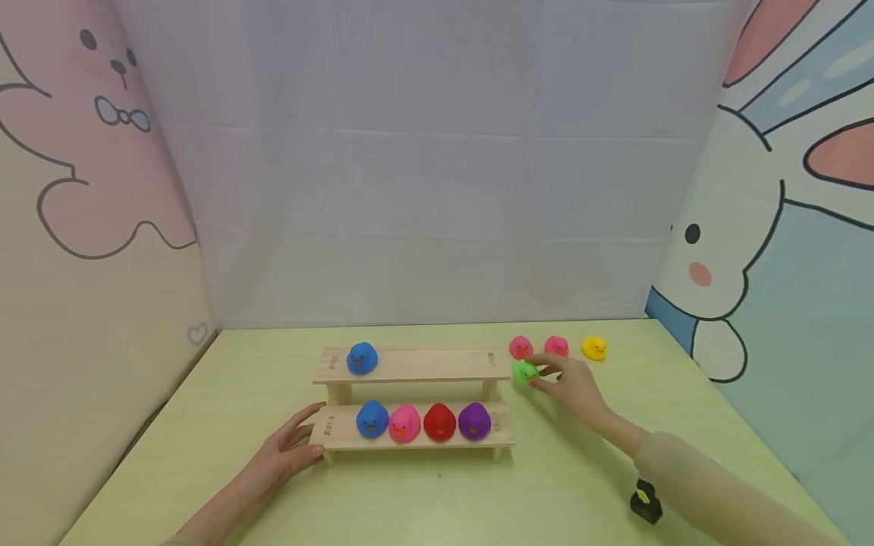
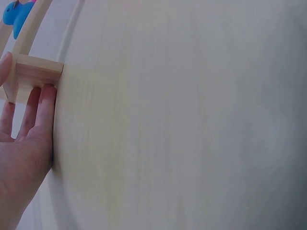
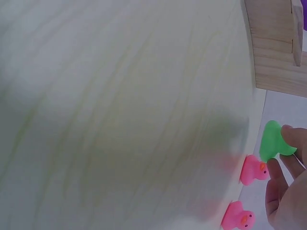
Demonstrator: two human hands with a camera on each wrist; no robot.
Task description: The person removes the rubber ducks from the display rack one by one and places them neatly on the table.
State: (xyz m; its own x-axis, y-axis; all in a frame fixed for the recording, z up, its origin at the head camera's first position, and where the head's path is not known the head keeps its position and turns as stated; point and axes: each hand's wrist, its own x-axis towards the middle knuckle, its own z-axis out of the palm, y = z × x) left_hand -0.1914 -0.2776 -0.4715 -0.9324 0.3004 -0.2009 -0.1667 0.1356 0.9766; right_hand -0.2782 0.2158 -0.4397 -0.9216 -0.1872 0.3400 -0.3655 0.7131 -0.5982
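Observation:
A two-tier wooden stand bears rubber ducks. On its upper tier sits a blue duck; along the lower tier are a blue duck, a pink duck, a red duck and a purple duck. My left hand holds the lower tier's left end, thumb at the front corner and fingers spread toward the back. Between thumb and fingers, my right hand pinches a green duck just beyond the upper tier's right end. In the right wrist view the green duck appears raised off the table.
Behind the right hand stand two pink ducks, one nearer the stand and another, then a yellow duck. A black device hangs at the right wrist. Pale cloth and printed side walls enclose the table.

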